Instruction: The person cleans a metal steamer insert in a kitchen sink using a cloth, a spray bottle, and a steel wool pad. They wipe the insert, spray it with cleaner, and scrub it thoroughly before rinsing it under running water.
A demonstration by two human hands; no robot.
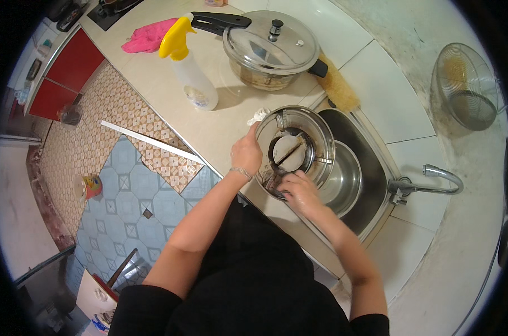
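My left hand (246, 154), with a bracelet at its wrist, grips the left rim of a round metal appliance part (327, 145), perhaps a range hood's housing. Dark, greasy-looking stains mark its inside, around a pale round centre with a dark slot. The part is tilted over the counter edge and the sink. Inside its lower rim, my right hand (298, 189) has bent fingers against a dark scrubber or cloth, which they partly hide. A stainless steel bowl (346, 180) lies in the sink beneath the part.
A sink (369, 172) with a chrome faucet (436, 185) lies at right. Farther back stand a spray bottle (197, 84) with a yellow trigger and a lidded pressure cooker (270, 50). A pink cloth (148, 37), crumpled white tissue (259, 116) and yellow fluffy cloth (340, 86) lie about. A wire strainer (464, 86) hangs on the wall.
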